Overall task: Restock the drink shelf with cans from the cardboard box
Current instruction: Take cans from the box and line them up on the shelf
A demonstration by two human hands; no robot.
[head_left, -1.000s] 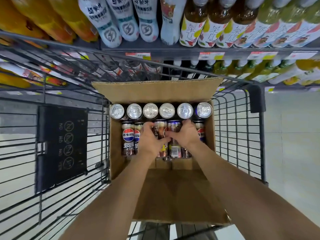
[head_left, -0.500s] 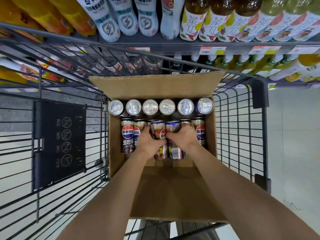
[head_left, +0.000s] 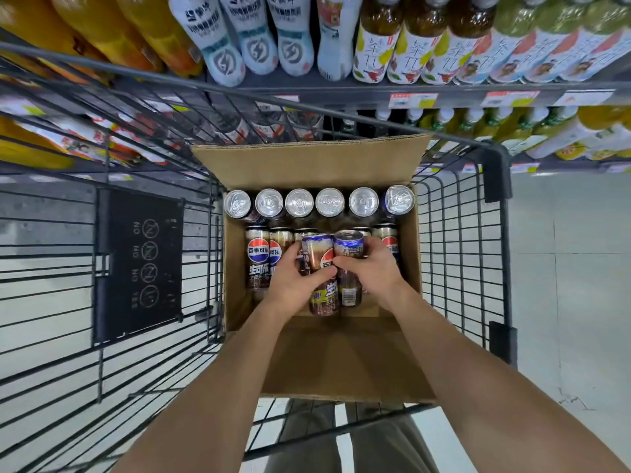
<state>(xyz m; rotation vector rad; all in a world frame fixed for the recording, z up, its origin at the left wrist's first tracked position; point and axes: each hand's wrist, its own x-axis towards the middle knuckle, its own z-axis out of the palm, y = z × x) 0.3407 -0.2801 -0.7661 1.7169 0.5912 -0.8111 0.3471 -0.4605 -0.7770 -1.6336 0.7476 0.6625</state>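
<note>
An open cardboard box (head_left: pixel 307 165) stands in a wire shopping cart (head_left: pixel 457 254). Along its far wall is a row of several upright cans (head_left: pixel 298 202), their silver tops showing. In front of them stand several more brown cola cans (head_left: pixel 257 257), lower in the box. My left hand (head_left: pixel 295 285) grips one brown can (head_left: pixel 319 264) and my right hand (head_left: pixel 372 271) grips a second can (head_left: pixel 348 268) next to it. Both held cans are lifted above the cans beside them. The drink shelf (head_left: pixel 375 93) runs across the top, full of bottles.
Orange, white and tea bottles (head_left: pixel 246 39) hang over the shelf edge above the cart. A lower shelf (head_left: pixel 532 131) of green and yellow bottles lies right of the box. A black sign panel (head_left: pixel 140 264) is fixed in the cart's left part. Grey floor shows to the right.
Both hands closed round two cans in the near row and lifted them, so the two cans now stand higher than the cans beside them. The view shifted slightly.
</note>
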